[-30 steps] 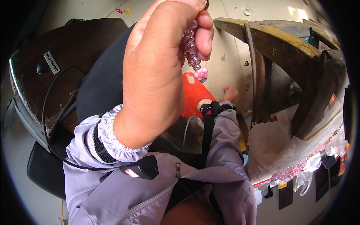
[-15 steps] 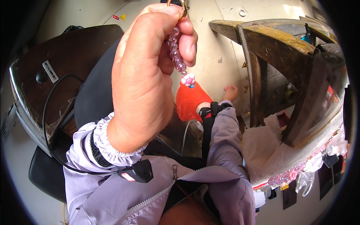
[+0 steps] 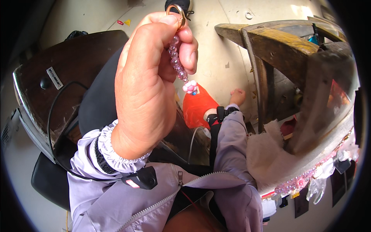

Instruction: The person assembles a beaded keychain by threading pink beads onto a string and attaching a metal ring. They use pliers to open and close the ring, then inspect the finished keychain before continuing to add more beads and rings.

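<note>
Left fingers (image 3: 188,54) clamped on gold ring (image 3: 182,18) | now more visible | right fingers (image 3: 241,92): can't tell

- Left hand (image 3: 145,85): shifted toward 8 o'clock in the view over the last second, most of it in the first half.
- Gold ring (image 3: 183,17): cut off at the 12 o'clock edge before, whole in view now.
- Purple bead strand (image 3: 176,63): carried along with the hand.
- Black shoe (image 3: 187,5): come into view at 12 o'clock, beyond the ring.
</note>
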